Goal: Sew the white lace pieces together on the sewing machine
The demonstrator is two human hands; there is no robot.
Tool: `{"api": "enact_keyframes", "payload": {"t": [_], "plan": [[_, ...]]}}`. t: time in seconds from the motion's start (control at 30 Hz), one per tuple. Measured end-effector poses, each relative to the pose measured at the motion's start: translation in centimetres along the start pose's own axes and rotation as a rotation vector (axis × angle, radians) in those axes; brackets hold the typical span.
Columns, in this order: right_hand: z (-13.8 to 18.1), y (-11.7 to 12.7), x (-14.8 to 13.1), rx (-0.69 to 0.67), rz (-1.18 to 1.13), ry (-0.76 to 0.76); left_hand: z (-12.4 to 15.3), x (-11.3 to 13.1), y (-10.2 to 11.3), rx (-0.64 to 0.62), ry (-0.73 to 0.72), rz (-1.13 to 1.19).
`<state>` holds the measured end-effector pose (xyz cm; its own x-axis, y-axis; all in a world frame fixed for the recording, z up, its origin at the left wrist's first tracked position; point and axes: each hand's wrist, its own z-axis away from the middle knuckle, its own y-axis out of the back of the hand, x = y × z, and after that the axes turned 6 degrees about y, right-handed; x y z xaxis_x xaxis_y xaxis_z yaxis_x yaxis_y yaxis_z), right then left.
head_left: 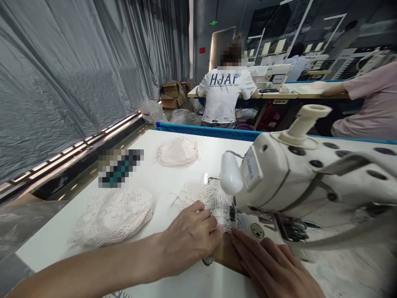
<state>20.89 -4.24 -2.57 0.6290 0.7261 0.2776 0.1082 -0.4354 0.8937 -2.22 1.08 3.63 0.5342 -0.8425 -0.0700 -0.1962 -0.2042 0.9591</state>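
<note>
A piece of white lace [221, 207] lies under the presser foot [232, 213] of a white sewing machine [276, 169]. My left hand [192, 236] is closed on the lace's near edge, its fingers curled just left of the foot. Beside the foot, my right hand [269, 265] lies with its fingers stretched out, the fingertips touching the lace edge; its thumb is hidden. Further left on the white table [167, 182] rests a stack of lace pieces [120, 215]. A smaller pile of pale pink pieces [178, 152] sits behind it.
The machine head fills the right side, with a white rounded part [231, 173] hanging near its needle end. A blue edge strip [201, 130] runs along the table's back. Beyond it a person in a white shirt [223, 97] sits; another person's pink sleeve [369, 82] shows right.
</note>
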Motion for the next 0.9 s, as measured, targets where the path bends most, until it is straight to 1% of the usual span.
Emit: {"api": "enact_keyframes", "payload": {"t": [0.07,0.13,0.2,0.3,0.37,0.47,0.57,0.63,0.73,0.83,0.9], "plan": [[-0.3,0.5,0.1,-0.045,-0.037,-0.012,-1.0,0.3,-0.7,0.093,0.003,0.018],[-0.4,0.7,0.2,-0.063,-0.091,-0.037,-1.9,0.6,-1.6,0.166,-0.006,0.053],[-0.5,0.7,0.1,-0.052,-0.129,-0.050,-2.4,0.7,-2.5,0.167,-0.010,0.104],[-0.5,0.7,-0.1,-0.046,-0.124,-0.098,-2.3,0.8,-3.5,0.143,0.023,0.156],[-0.4,0.8,-0.2,-0.052,-0.115,-0.122,-2.1,0.7,-3.9,0.180,0.027,0.170],[-0.3,0.8,-0.4,-0.057,-0.134,-0.120,-1.8,0.7,-4.0,0.262,0.028,0.186],[-0.4,1.0,-0.2,-0.004,-0.160,-0.106,-1.9,0.6,-3.9,0.285,0.029,0.177],[-0.3,1.5,0.4,0.071,-0.174,-0.089,-2.0,0.7,-3.8,0.262,0.022,0.156],[0.0,3.1,2.3,0.132,-0.149,-0.153,-2.0,0.9,-3.9,0.250,0.010,0.117],[0.4,4.7,4.4,0.100,-0.050,-0.260,-2.0,1.0,-4.4,0.295,-0.002,0.104],[0.8,5.2,4.9,0.028,0.008,-0.301,-1.9,1.1,-4.9,0.306,0.000,0.124]]}}
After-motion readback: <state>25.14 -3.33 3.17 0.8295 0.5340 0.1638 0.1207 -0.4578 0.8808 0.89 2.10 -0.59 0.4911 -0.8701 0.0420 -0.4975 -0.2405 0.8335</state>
